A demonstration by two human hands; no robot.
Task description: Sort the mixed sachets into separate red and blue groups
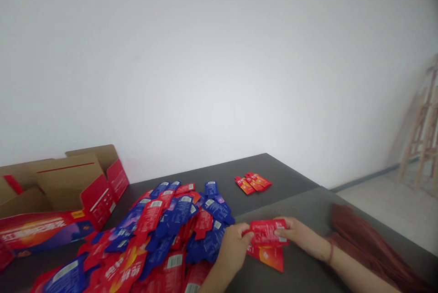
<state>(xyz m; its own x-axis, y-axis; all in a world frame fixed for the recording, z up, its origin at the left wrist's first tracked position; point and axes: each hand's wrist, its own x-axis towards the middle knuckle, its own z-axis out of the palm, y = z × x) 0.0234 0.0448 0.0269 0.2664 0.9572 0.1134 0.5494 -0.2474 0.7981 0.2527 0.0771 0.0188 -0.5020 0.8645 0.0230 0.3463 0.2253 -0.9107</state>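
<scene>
Both hands grip a red sachet point(268, 232) with small white print, my left hand point(235, 243) at its left end and my right hand point(297, 234) at its right end. The fingers of each are pinched on it, thumbs on top. Beneath it shows a red-orange sachet point(272, 257); whether it is held or lies on the table I cannot tell. Left of my left hand spreads a heap of red and blue sachets point(152, 220), many with a white barcode label. Farther back, several orange-red sachets point(253, 183) lie overlapping in a small row.
An open cardboard box point(96, 201), red outside and brown inside, stands at the left. The dark table point(290, 174) meets a white wall behind. Dark red cloth point(367, 243) lies at the right. A wooden stand point(422, 138) is on the floor beyond.
</scene>
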